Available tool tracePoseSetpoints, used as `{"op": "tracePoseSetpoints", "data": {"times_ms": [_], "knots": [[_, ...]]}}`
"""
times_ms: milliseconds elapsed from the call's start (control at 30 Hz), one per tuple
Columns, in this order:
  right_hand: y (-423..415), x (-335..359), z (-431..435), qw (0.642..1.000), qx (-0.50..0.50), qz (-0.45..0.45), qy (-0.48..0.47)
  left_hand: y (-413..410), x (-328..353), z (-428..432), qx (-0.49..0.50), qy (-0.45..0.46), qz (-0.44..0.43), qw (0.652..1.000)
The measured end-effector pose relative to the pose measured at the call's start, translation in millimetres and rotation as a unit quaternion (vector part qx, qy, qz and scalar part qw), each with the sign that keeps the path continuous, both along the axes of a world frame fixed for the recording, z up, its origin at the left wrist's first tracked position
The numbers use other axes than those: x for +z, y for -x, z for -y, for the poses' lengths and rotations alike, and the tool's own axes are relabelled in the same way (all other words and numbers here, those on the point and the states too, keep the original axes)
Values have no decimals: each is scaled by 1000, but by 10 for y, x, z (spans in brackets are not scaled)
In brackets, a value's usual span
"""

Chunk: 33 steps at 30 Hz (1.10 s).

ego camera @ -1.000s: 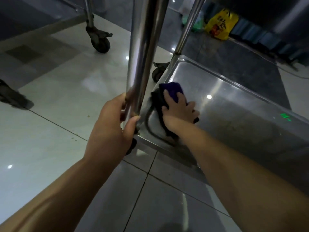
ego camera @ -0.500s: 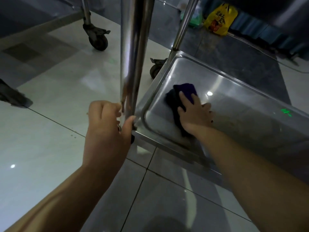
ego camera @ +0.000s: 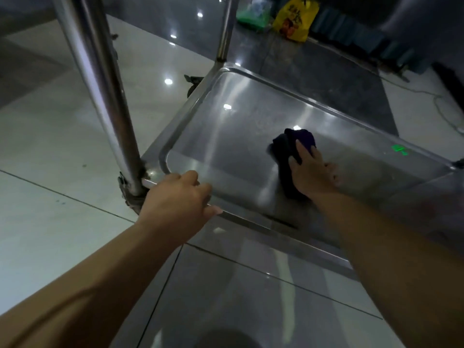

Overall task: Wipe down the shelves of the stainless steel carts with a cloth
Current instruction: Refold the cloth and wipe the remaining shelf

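Left hand (ego camera: pixel 175 197) had quit the upright post (ego camera: pixel 100 84) and gripped the near rim of the bottom shelf (ego camera: pixel 187 114). Right hand (ego camera: pixel 312 172), fingers flat, pressed the dark cloth (ego camera: pixel 286 151) at mid-shelf. Left end judged wiped; right end outstanding.

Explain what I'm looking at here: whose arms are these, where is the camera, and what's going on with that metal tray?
No machine here: a person wears one camera on the head, looking down at their own two bare hands. The metal tray is the low shelf of a stainless steel cart; the shiny post is a corner leg. The right hand presses a dark cloth flat on the shelf to wipe it. The left hand grips the shelf's near rim beside the post. A yellow bag sits on the floor beyond.
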State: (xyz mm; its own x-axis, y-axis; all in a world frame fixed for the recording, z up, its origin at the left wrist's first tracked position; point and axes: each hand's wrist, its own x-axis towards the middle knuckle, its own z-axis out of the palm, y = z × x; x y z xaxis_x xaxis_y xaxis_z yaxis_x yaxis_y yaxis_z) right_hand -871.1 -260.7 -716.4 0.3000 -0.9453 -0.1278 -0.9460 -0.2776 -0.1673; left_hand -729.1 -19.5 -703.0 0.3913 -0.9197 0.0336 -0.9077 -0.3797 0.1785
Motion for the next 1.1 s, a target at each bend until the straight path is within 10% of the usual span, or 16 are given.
{"op": "tracePoseSetpoints", "data": {"times_ms": [267, 500, 767, 967, 1100], "knots": [[193, 12, -546, 923, 383, 22, 25, 23, -48, -12, 22, -14, 47, 999], [342, 23, 182, 997, -68, 17, -16, 162, 8, 69, 22, -23, 24, 999], [633, 2, -255, 940, 338, 14, 31, 475, -3, 287, -72, 6, -14, 997], [1098, 4, 434, 996, -94, 2, -9, 538, 39, 435, -59, -52, -14, 997], [565, -40, 172, 999, -33, -20, 9, 595, -16, 515, -51, -34, -27, 998]]}}
